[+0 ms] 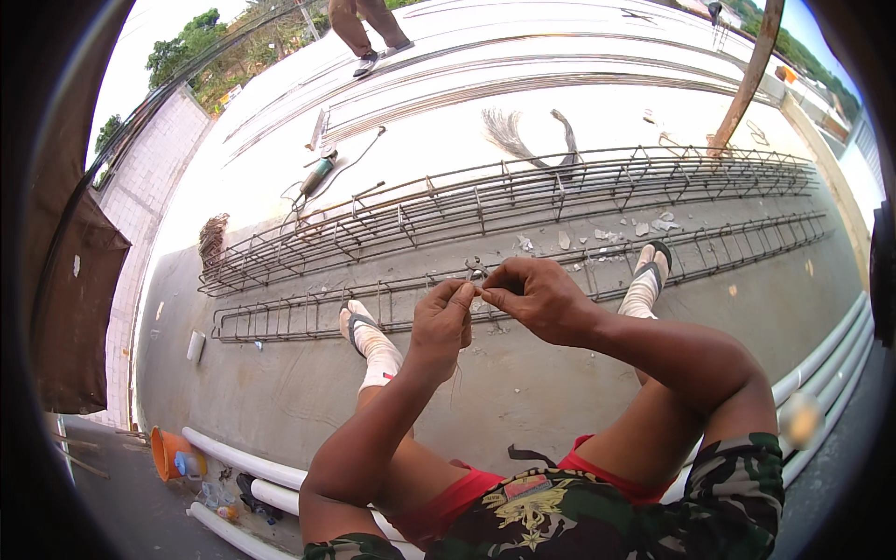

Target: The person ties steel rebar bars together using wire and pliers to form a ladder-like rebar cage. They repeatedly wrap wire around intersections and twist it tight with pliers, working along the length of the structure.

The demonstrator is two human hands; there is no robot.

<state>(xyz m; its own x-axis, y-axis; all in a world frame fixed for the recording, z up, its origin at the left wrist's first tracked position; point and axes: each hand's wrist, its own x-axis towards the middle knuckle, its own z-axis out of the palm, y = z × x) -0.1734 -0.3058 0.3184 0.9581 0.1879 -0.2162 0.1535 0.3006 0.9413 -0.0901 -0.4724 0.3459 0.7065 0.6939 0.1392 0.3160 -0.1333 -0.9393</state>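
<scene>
My left hand (441,322) and my right hand (539,297) meet fingertip to fingertip above the nearer rebar cage (299,322). Both are closed in a pinch on thin tie wire (478,290); loose strands hang below my left hand. A small metal piece like the jaws of pincers (477,268) shows just beyond the fingertips; whether a hand holds it I cannot tell. The cage is long and narrow and lies flat on the concrete, with my sandalled feet on either side of my hands.
A second, taller rebar cage (401,219) lies beyond, with concrete chunks (642,228) between. Past it are an angle grinder (318,175), a wire bundle (509,135), long bars and a person's legs (359,28). A wooden post (747,79) stands right; white pipes (243,457) and an orange bucket (168,455) lie near.
</scene>
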